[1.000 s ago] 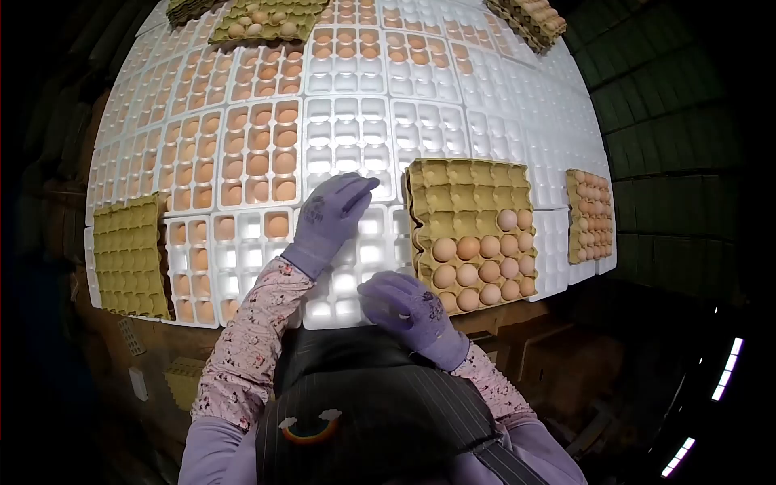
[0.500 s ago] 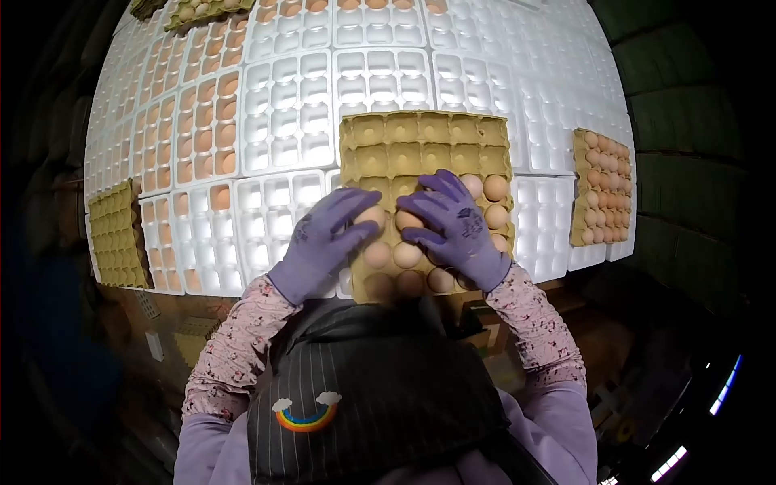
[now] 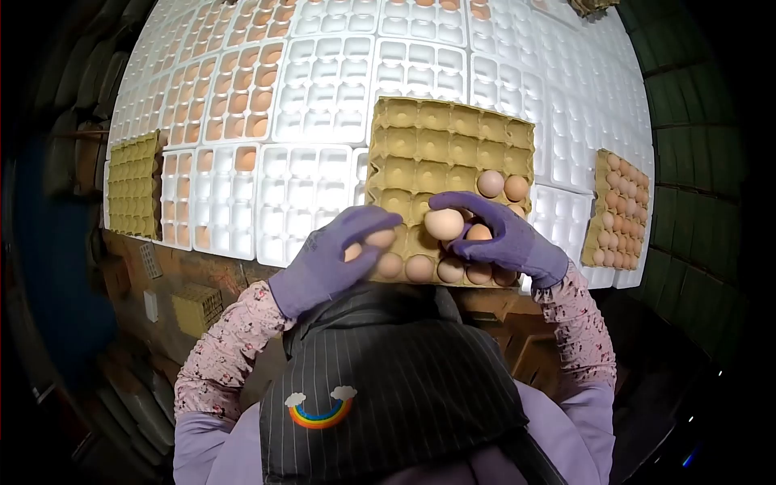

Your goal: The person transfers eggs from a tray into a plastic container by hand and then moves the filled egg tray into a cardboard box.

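Note:
A brown cardboard egg tray (image 3: 436, 145) lies on the white trays in front of me, its near rows holding brown eggs. My right hand (image 3: 505, 238), in a purple glove, is curled around brown eggs (image 3: 444, 224) lifted just above the tray's near right part. My left hand (image 3: 335, 255), also gloved, is closed on eggs (image 3: 380, 239) at the tray's near left corner. Two more eggs (image 3: 503, 186) sit further back on the right of the tray.
White foam trays (image 3: 299, 194) cover the lit table; those at the left back (image 3: 238, 97) hold eggs. An empty cardboard tray (image 3: 133, 186) lies at the left edge, a filled one (image 3: 618, 210) at the right. Cardboard boxes (image 3: 196, 305) stand below the table.
Both hands went from the white trays to the cardboard tray, closed on eggs there and now lift them. The view has shifted, so the tray sits more central.

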Available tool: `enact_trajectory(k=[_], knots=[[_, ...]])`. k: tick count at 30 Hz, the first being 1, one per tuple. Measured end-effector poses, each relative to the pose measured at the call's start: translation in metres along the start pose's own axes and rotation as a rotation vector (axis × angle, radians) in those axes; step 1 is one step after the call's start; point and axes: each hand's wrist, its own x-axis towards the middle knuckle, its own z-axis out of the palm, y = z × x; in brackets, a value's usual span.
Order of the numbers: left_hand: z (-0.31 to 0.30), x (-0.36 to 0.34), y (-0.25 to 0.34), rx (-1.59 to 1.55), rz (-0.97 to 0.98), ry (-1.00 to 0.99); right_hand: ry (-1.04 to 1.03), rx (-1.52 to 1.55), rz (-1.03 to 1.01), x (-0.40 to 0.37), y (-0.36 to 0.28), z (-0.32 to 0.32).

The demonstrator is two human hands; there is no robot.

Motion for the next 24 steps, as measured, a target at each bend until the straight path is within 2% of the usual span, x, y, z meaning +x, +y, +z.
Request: enact_trajectory(k=[1,3,4,5,7,8,9,11,13,14,16,17,18,19,21,22,23,24], knots=[[0.008,-0.005,0.002,0.003,-0.01,0.012,-0.016,-0.003,-0.001,-0.001,0.007,0.005],[0.031,-0.014,0.016,0.695,0.018,-0.097,0.011,-0.722,-0.205,-0.006,0.017,0.028],[0.045,-0.02,0.008,0.841,0.032,-0.053,0.075,-1.122,-0.243,-0.005,0.023,0.046],[0.052,-0.023,0.0,0.849,0.025,-0.048,0.071,-1.123,-0.254,-0.002,0.036,0.06],[0.055,-0.025,-0.004,0.981,0.058,-0.055,0.227,-1.541,-0.144,0.007,0.06,0.081],[0.048,-0.026,-0.007,0.849,0.016,-0.073,0.18,-1.505,-0.157,0.006,0.062,0.079],[0.041,-0.031,-0.012,0.86,0.001,-0.065,0.174,-1.504,-0.178,0.002,0.056,0.074],[0.014,-0.045,-0.026,-0.173,-0.286,0.122,0.22,-1.2,-0.292,-0.008,0.028,0.061],[-0.028,-0.063,-0.021,-0.84,-0.726,0.039,0.287,-0.689,-0.199,-0.015,0.026,0.056],[-0.032,-0.07,-0.02,-0.799,-0.544,0.151,0.314,-0.347,-0.161,-0.011,0.034,0.056],[-0.046,-0.086,-0.046,-1.253,-0.464,0.277,0.267,0.214,-0.05,0.009,0.028,0.075],[-0.052,-0.095,-0.047,-1.139,-0.465,0.372,0.208,0.427,0.018,0.019,0.014,0.086],[-0.065,-0.107,-0.053,-1.082,-0.421,0.367,0.242,0.379,0.012,0.036,0.006,0.107],[-0.078,-0.121,-0.068,-1.137,-0.403,0.391,0.277,0.329,0.008,0.052,-0.002,0.128],[-0.105,-0.149,-0.097,-1.249,-0.365,0.438,0.215,0.511,0.138,0.085,-0.005,0.164],[-0.125,-0.163,-0.115,-0.958,-0.562,0.578,0.129,0.411,0.077,0.101,-0.003,0.177],[-0.147,-0.176,-0.134,-0.657,-0.747,0.693,0.137,0.463,0.132,0.116,-0.003,0.194],[-0.17,-0.189,-0.155,-0.158,-0.671,0.785,0.127,0.453,0.17,0.129,0.0,0.21]])
